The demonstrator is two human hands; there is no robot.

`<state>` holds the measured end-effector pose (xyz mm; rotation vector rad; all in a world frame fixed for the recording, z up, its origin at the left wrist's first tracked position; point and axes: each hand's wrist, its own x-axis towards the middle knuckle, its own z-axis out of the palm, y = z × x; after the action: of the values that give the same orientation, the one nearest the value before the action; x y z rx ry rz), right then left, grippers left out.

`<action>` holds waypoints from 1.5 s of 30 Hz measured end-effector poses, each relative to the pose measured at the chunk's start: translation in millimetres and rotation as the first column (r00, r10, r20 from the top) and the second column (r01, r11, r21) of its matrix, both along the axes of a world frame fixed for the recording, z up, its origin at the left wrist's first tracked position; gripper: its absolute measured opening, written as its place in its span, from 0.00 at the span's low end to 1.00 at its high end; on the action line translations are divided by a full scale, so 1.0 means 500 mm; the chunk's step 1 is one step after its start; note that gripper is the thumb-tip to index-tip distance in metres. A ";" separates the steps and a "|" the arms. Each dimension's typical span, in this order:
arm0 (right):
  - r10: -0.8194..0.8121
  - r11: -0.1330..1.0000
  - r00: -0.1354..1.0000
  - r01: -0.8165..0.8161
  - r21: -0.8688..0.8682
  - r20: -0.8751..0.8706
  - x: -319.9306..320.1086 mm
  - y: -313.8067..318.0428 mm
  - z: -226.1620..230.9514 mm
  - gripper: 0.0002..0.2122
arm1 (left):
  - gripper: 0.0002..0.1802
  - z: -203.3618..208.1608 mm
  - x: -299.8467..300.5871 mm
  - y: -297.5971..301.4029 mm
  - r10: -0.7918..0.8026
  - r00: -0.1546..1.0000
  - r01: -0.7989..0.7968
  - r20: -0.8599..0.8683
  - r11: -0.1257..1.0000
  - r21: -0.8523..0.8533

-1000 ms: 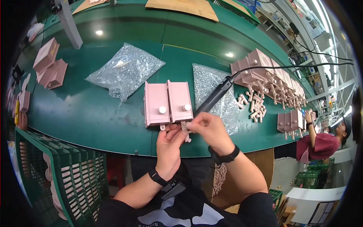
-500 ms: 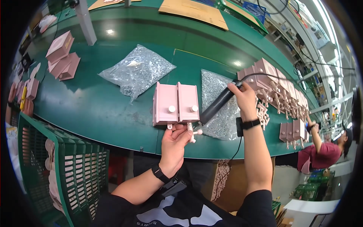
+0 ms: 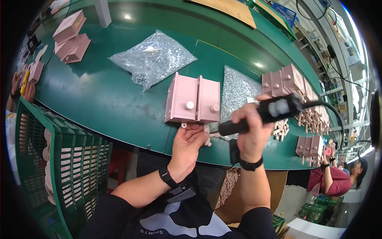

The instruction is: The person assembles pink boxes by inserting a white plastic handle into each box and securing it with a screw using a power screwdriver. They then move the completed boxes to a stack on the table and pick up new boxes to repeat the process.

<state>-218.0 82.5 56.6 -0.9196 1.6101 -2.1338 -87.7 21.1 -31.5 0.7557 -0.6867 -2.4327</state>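
— What has changed since half a second ago?

— The right hand [image 3: 251, 128] has brought the black electric screwdriver [image 3: 260, 115] down, its tip now beside the left hand [image 3: 190, 140].

— And left to right?

— The left fingers pinch a small bracket under the pink double box [image 3: 193, 99] on the green table [image 3: 99, 99]; the right fist grips the screwdriver.

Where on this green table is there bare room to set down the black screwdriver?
Bare green table lies left of the pink boxes, below the bag of screws and up to the near edge. It is crowded right of the right hand holding the screwdriver, where pink pieces and pegs cluster.
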 end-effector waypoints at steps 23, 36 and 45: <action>0.001 0.982 0.995 -0.020 -0.186 -0.101 0.040 -0.048 0.077 0.10 | 0.16 0.002 -0.003 0.003 0.043 0.999 -0.043 -0.034 0.999 0.000; 0.036 0.990 0.991 -0.053 -0.131 -0.131 0.050 -0.057 0.069 0.11 | 0.13 -0.001 0.001 0.009 0.048 0.997 -0.048 -0.057 0.999 -0.005; 0.040 0.989 0.991 -0.056 -0.133 -0.125 0.048 -0.063 0.074 0.12 | 0.12 0.006 0.001 0.002 0.040 0.998 -0.040 -0.052 0.999 0.002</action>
<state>-194.2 50.8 93.6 -1.1403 1.4949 -2.2157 -87.1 21.8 -28.3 0.6968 -0.6447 -2.4078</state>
